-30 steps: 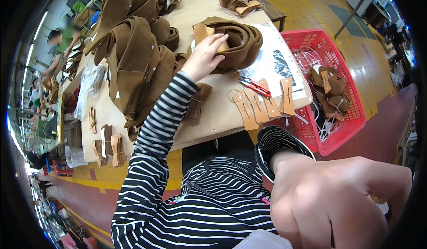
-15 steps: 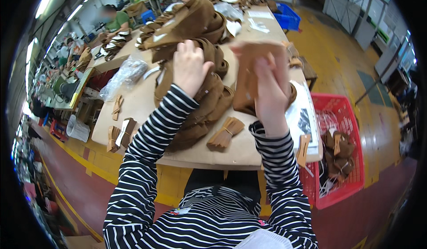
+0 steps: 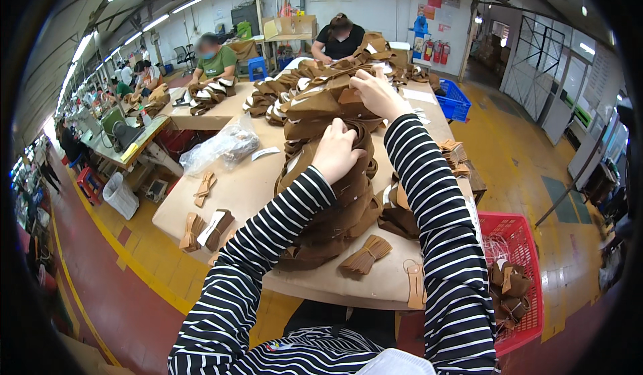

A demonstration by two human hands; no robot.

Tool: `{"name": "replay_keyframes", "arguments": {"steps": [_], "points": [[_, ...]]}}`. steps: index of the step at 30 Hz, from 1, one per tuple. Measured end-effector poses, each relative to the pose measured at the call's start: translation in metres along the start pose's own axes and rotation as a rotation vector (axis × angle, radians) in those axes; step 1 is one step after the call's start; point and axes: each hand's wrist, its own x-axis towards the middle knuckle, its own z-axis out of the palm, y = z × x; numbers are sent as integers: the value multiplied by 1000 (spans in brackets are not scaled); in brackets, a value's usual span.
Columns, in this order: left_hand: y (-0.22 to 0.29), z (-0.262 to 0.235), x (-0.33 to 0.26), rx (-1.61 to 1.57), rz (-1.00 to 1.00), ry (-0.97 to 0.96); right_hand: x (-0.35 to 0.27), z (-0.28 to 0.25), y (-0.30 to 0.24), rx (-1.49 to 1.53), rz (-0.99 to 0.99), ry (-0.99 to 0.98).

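Note:
A tall pile of brown suede-like pieces (image 3: 335, 204), folded and stacked in loops, stands in front of me. On its middle rests my left hand (image 3: 338, 152), fingers bent over the folds and thumb apart. My right hand (image 3: 380, 95) reaches higher, its fingers pinching the edge of a brown piece (image 3: 351, 100) on the upper heap; the fingertips are partly hidden. To the right of the pile, below my right forearm, lies another brown bundle (image 3: 396, 217). Nearer me is a fanned bundle of tan strips (image 3: 366, 254), tied around its middle.
Left of the pile lie a clear plastic bag (image 3: 224, 144) and small tied bundles (image 3: 216, 229). A tan tag-like piece (image 3: 415, 285) sits by the table's near edge. A red crate (image 3: 521, 227) stands right, a blue crate (image 3: 455, 100) farther back. Two people sit across the tables.
The view has tilted up. My right hand has moved from the right side, where it held a brown piece, up to the heap's top. My left hand stays on the pile, fingers more bent.

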Motion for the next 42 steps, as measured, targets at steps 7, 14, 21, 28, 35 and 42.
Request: {"name": "replay_keyframes", "arguments": {"steps": [7,14,21,28,35,42], "points": [[-38,-36,36,-217,-112,-274,6,-3,21,62,-111,-46],[-23,-28,36,-118,-34,-361,15,-18,7,-8,87,-420],[-45,-40,45,-262,-159,-215,33,-33,13,-34,126,57],[-50,-31,71,-889,-511,-316,40,-38,20,-163,216,314],[-56,-55,61,-435,-286,-516,5,-5,6,-18,243,-291],[-56,-63,76,-954,-520,-531,-2,-4,41,360,304,7]]}}
